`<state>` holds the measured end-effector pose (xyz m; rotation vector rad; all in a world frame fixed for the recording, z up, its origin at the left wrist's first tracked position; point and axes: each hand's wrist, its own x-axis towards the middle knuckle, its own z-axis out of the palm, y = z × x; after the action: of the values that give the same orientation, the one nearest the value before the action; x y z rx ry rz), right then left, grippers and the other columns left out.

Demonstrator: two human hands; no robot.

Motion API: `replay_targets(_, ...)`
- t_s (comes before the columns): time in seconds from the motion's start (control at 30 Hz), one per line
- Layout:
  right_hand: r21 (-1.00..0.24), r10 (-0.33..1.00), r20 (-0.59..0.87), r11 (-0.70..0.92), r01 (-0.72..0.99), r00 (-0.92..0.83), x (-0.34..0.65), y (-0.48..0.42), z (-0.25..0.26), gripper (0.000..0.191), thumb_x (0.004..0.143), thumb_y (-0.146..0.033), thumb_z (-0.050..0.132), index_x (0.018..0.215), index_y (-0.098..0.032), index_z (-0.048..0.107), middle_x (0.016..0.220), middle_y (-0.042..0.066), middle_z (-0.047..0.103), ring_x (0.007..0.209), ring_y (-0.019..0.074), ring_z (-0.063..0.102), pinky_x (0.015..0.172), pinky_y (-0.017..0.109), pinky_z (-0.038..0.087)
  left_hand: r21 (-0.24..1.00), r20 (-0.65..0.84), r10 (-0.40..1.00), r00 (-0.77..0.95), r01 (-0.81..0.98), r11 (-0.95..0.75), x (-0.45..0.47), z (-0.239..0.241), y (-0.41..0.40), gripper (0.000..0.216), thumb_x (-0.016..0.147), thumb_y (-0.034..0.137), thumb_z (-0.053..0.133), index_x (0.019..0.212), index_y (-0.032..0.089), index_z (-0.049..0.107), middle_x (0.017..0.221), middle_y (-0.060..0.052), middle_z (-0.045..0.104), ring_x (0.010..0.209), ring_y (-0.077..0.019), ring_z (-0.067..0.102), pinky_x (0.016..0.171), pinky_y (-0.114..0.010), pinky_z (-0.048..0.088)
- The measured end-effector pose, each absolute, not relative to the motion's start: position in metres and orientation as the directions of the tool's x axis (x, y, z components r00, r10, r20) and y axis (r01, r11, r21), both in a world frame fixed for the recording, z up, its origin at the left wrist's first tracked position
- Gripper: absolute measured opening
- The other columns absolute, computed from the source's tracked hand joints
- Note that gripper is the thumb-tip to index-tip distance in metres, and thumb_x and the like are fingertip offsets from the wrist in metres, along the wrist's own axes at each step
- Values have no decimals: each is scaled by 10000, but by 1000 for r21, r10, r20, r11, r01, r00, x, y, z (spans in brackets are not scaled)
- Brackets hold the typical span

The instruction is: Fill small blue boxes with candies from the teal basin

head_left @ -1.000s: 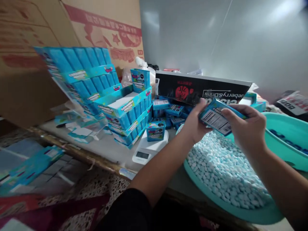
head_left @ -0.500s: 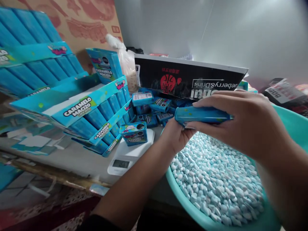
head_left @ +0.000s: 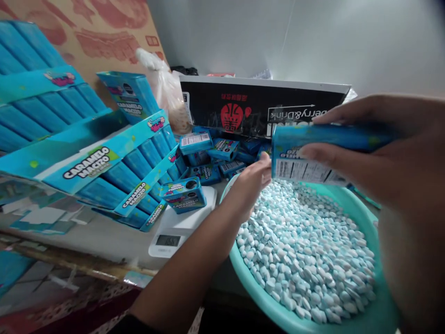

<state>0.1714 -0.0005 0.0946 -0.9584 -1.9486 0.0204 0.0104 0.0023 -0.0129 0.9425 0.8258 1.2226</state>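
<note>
Glossy printed card was seen on the box (head_left: pixel 306 170), smooth plastic on the basin (head_left: pixel 278 316) and scale (head_left: pixel 189 217), crinkled plastic on the bag (head_left: pixel 166 88), matt cardboard on the carton (head_left: pixel 114 28); a soft sheen was shown by the wall (head_left: pixel 225 41).

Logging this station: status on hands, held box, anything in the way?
Right grip closed on blue box. Left grip at its left end, contact unclear. Box above tub of pale pieces. Black carton behind.

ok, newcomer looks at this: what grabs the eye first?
Probably the turquoise tub of pale pieces, lower right. Above it, the right hand grips a blue box, the left hand close to its end. Stacked blue display trays crowd the left, beside a white scale.
</note>
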Motion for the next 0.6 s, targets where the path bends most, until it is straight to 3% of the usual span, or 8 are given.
replay_targets(0.13, -565, 654, 756, 675, 475, -32, 166, 16, 82, 340, 702, -467, 845, 907, -204, 779, 847, 13, 743, 771, 196, 679, 673, 353, 518, 914, 127, 977, 171, -403, -48, 9, -2, -3, 696, 876, 781, 368, 1224, 236, 626, 1147, -122, 722, 1279, -315, 586, 1032, -447, 478)
replay_targets(0.23, -725, 740, 671, 648, 234, 31, 155, 27, 65, 255, 737, -403, 838, 856, -189, 769, 798, 7, 725, 725, 154, 649, 630, 300, 491, 892, 206, 976, 75, -423, -156, 11, 1, -8, 621, 880, 738, 461, 1221, 236, 590, 1152, -99, 705, 1203, -283, 626, 968, -398, 517)
replay_targets(0.33, -829, 831, 546, 554, 72, -111, 150, 35, 53, 247, 785, -422, 802, 916, -215, 770, 825, -2, 710, 728, 141, 635, 621, 273, 495, 851, 292, 941, -170, -404, -337, 13, -3, -9, 429, 847, 556, 679, 1130, 246, 591, 1109, -45, 698, 1097, -224, 659, 924, -345, 535)
replay_targets(0.43, -927, 860, 364, 372, -50, -358, 154, 39, 48, 298, 790, -445, 800, 1003, -238, 766, 890, 13, 723, 761, 159, 657, 686, 294, 538, 800, 466, 798, -381, -204, -565, 15, -6, -12, 405, 836, 453, 738, 1153, 248, 591, 1101, -38, 694, 1053, -206, 667, 951, -354, 532)
replay_targets(0.53, -959, 831, 281, 256, -119, -480, 159, 40, 43, 422, 736, -602, 790, 994, -269, 774, 945, 53, 744, 837, 234, 700, 764, 387, 584, 694, 694, 633, -345, 83, -715, 14, -4, -22, 450, 842, 369, 746, 1249, 264, 586, 1230, -69, 669, 1136, -233, 646, 1018, -395, 515)
replay_targets(0.6, -924, 818, 357, 380, -41, -451, 159, 45, 35, 539, 763, -768, 642, 1035, -319, 763, 1049, 62, 748, 898, 278, 717, 754, 437, 590, 633, 769, 578, -272, 196, -749, 14, 0, -30, 477, 842, 320, 746, 1287, 265, 583, 1279, -85, 657, 1165, -246, 638, 1037, -409, 510)
